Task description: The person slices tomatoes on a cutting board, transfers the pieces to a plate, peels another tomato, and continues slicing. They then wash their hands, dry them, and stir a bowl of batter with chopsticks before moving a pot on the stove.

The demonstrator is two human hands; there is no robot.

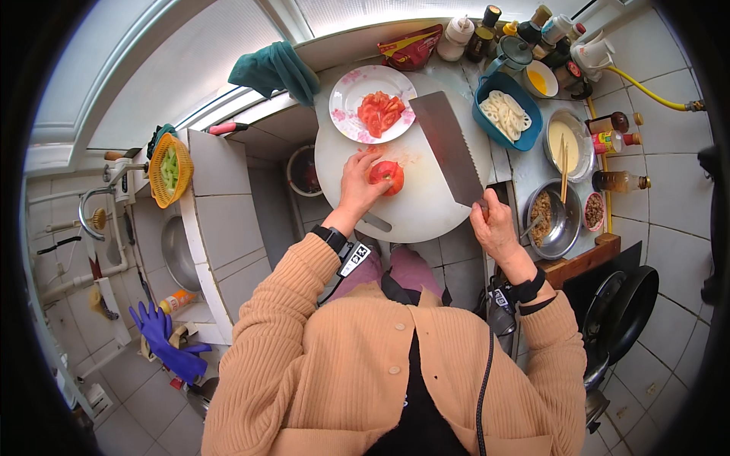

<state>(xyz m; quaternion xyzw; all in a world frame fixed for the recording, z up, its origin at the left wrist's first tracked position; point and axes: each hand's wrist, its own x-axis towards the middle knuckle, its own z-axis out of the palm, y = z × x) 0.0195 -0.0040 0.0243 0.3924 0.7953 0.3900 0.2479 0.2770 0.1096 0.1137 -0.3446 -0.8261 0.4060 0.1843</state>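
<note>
My left hand [360, 185] rests on a red tomato [393, 171], with the thumb lying over it and the other fingers along its far left side. In my right hand [494, 225] is the handle of a wide cleaver [447, 148]. Its dark blade points away from me, right of the tomato and apart from it, with notches along the right edge. Both are over a round white cutting board [425, 214], which carries wet red traces. Beyond the tomato, a floral plate [345, 94] holds cut tomato pieces [379, 114].
To the right are a blue basket of sliced lotus root [505, 115], a bowl of pale batter [562, 142] with chopsticks across it, and a steel bowl of minced filling [540, 216]. Bottles [483, 34] line the back. A yellow basket [185, 171] with green pieces stands left.
</note>
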